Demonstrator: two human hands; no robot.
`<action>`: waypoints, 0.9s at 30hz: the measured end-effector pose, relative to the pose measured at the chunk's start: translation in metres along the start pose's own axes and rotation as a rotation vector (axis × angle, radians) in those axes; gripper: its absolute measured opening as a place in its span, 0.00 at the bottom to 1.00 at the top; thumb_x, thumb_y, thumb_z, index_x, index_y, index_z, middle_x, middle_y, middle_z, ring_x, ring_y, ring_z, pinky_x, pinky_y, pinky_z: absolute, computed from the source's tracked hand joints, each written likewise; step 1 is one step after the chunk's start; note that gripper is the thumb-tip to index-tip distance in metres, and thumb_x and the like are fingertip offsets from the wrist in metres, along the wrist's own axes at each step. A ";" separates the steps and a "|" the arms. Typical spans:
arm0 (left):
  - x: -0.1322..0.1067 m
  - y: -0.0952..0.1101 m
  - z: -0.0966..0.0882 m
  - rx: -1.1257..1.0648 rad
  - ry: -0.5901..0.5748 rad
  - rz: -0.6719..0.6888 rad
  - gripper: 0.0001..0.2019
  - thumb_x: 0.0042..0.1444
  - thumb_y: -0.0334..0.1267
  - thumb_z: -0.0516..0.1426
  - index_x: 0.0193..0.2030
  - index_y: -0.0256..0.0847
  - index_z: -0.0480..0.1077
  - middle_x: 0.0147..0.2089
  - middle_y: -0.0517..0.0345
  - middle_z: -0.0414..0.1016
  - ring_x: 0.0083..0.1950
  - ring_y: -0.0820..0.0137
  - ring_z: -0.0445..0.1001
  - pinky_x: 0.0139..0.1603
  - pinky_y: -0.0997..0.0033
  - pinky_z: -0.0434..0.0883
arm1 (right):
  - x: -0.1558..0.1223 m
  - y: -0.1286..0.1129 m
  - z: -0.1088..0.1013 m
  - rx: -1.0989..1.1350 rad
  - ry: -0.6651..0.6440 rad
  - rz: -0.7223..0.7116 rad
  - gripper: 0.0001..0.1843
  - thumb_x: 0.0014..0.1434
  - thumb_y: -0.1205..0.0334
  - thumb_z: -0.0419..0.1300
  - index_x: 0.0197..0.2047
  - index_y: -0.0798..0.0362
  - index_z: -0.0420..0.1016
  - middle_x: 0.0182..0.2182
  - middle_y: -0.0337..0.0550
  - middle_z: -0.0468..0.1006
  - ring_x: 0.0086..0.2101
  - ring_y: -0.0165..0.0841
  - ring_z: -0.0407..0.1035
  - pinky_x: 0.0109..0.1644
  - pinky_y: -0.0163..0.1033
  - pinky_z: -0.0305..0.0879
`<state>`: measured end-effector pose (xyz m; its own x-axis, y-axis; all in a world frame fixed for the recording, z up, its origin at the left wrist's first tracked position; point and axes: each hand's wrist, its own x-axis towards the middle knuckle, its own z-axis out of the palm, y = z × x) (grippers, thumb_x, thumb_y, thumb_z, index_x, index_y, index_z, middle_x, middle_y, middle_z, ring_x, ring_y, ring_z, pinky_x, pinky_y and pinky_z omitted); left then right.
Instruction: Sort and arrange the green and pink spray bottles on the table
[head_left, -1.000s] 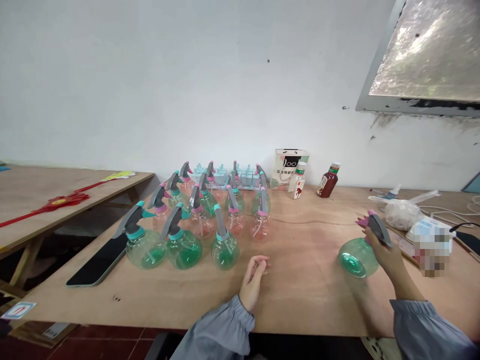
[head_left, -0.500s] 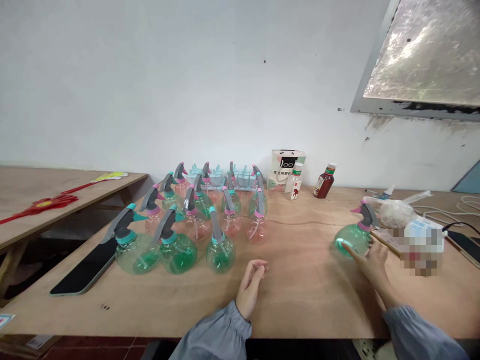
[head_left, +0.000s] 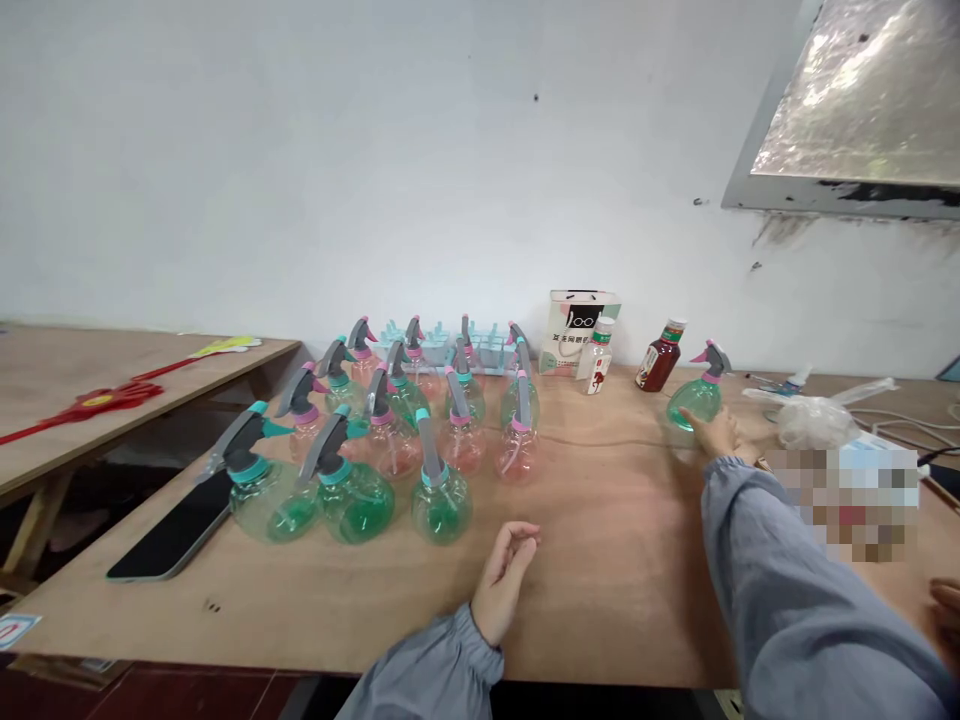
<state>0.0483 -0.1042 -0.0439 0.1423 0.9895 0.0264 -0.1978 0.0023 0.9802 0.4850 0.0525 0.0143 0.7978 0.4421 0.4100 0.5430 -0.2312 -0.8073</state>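
At the far right of the bottles, a green spray bottle [head_left: 691,402] with a grey and pink trigger head stands on the wooden table. My right hand [head_left: 720,437] is at its lower right side, thumb toward the front; the other fingers are partly hidden. My left hand [head_left: 504,578] rests near the table's front edge with fingers loosely bent and nothing in it. Left of it are several green and pink spray bottles in rows. The nearest to that hand is a green spray bottle [head_left: 442,508] with a turquoise collar.
Along the wall stand a paper bag [head_left: 559,335], a white-capped bottle [head_left: 598,360] and a dark red bottle [head_left: 659,358]. Light blue trays [head_left: 491,350] sit behind the rows. A phone [head_left: 176,530] lies left; a plastic bag [head_left: 817,423] lies right. Another person's hand [head_left: 948,598] shows at the right edge.
My right hand and the green spray bottle have moved farther back toward the wall, and my right arm now stretches across the table. My left hand stays where it was.
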 end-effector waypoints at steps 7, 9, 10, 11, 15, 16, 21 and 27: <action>0.000 -0.004 -0.001 0.018 0.003 0.014 0.25 0.50 0.66 0.62 0.39 0.45 0.76 0.45 0.53 0.80 0.50 0.58 0.75 0.56 0.57 0.69 | -0.104 -0.068 0.017 0.308 0.008 -0.314 0.34 0.61 0.37 0.54 0.61 0.53 0.61 0.59 0.58 0.68 0.58 0.47 0.64 0.65 0.56 0.57; 0.000 -0.004 -0.001 0.029 -0.003 0.019 0.25 0.50 0.66 0.62 0.40 0.45 0.76 0.44 0.53 0.79 0.50 0.58 0.75 0.55 0.58 0.69 | -0.151 -0.099 0.026 0.503 -0.304 -0.559 0.28 0.59 0.40 0.61 0.55 0.48 0.66 0.52 0.51 0.73 0.53 0.46 0.67 0.64 0.56 0.60; 0.000 -0.004 -0.002 0.033 0.003 0.023 0.26 0.50 0.66 0.62 0.40 0.45 0.76 0.44 0.53 0.79 0.50 0.58 0.75 0.55 0.58 0.69 | -0.173 -0.115 0.031 0.557 -0.438 -0.628 0.28 0.57 0.42 0.64 0.55 0.46 0.67 0.52 0.49 0.73 0.53 0.45 0.68 0.65 0.56 0.60; 0.000 -0.004 -0.002 0.035 0.018 0.028 0.26 0.50 0.66 0.62 0.40 0.45 0.76 0.44 0.53 0.79 0.50 0.58 0.75 0.55 0.58 0.69 | -0.193 -0.130 0.035 0.603 -0.548 -0.667 0.32 0.54 0.43 0.68 0.57 0.46 0.66 0.53 0.49 0.73 0.55 0.45 0.67 0.65 0.56 0.60; 0.001 0.001 -0.001 -0.015 0.113 0.075 0.27 0.49 0.67 0.62 0.39 0.44 0.75 0.43 0.53 0.78 0.50 0.58 0.75 0.56 0.59 0.69 | -0.238 -0.180 0.054 0.767 -0.685 -0.608 0.40 0.50 0.47 0.71 0.61 0.46 0.61 0.58 0.50 0.70 0.57 0.44 0.66 0.66 0.55 0.61; 0.001 0.003 -0.002 -0.023 0.126 0.092 0.26 0.50 0.67 0.62 0.39 0.44 0.75 0.44 0.53 0.78 0.50 0.58 0.75 0.56 0.59 0.69 | -0.241 -0.188 0.058 0.785 -0.683 -0.584 0.38 0.51 0.49 0.71 0.61 0.46 0.61 0.57 0.50 0.70 0.56 0.43 0.67 0.64 0.55 0.63; -0.004 0.031 -0.004 -0.043 0.176 0.253 0.22 0.56 0.62 0.61 0.43 0.44 0.75 0.47 0.51 0.78 0.53 0.58 0.75 0.60 0.59 0.69 | -0.234 -0.186 0.057 0.804 -0.685 -0.493 0.31 0.49 0.55 0.68 0.57 0.45 0.67 0.44 0.43 0.74 0.38 0.36 0.70 0.46 0.46 0.73; 0.041 0.068 0.026 0.022 0.144 0.424 0.25 0.61 0.50 0.59 0.63 0.46 0.66 0.61 0.47 0.71 0.63 0.57 0.70 0.67 0.56 0.65 | -0.211 -0.121 0.018 0.831 -0.529 -0.299 0.16 0.50 0.52 0.68 0.41 0.46 0.76 0.36 0.41 0.77 0.40 0.40 0.72 0.49 0.47 0.72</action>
<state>0.0659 -0.0668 0.0294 -0.0839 0.9125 0.4003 -0.1890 -0.4090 0.8927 0.2464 0.0026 0.0183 0.3326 0.7548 0.5654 0.1871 0.5347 -0.8240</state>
